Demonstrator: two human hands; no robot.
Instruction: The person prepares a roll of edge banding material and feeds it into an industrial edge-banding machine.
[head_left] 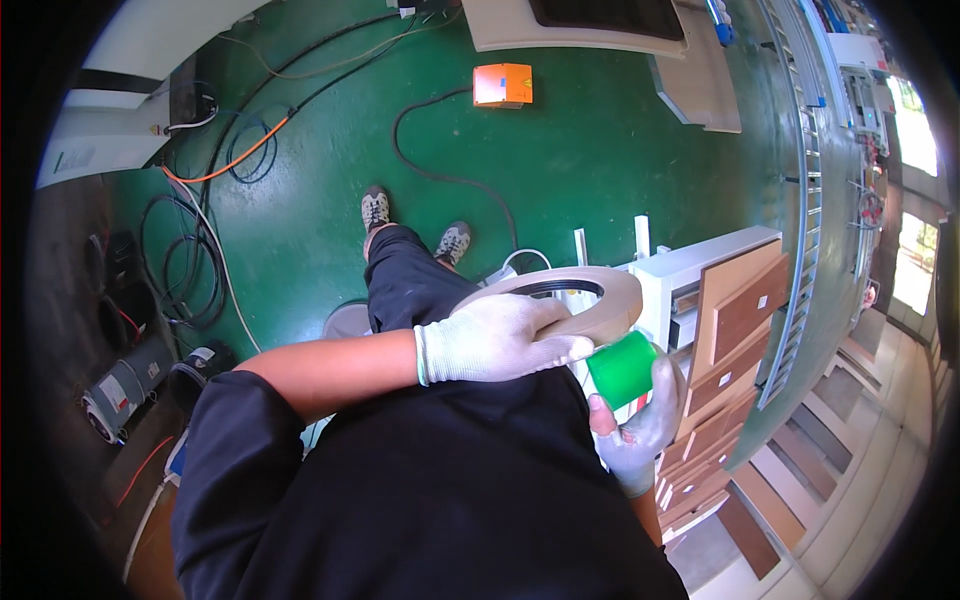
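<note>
My left hand (500, 338), in a white glove, grips the near side of a large beige roll of edge banding (612, 318). The roll lies tilted in front of my torso, with a dark inner ring showing in its hole. A fingertip of that hand reaches close to a green roll of tape (622, 368); whether it touches cannot be made out. My right hand (645, 430), also gloved, with a bare thumb tip, has its fingers closed around the tape from the right and below.
Brown and white panels (735, 335) stand stacked on my right, beside a roller conveyor (803, 210). An orange foot-pedal box (503, 86) with a dark cable sits on the green floor (590, 160) ahead. Coiled hoses (180, 262) and a grey motor (130, 390) are to my left.
</note>
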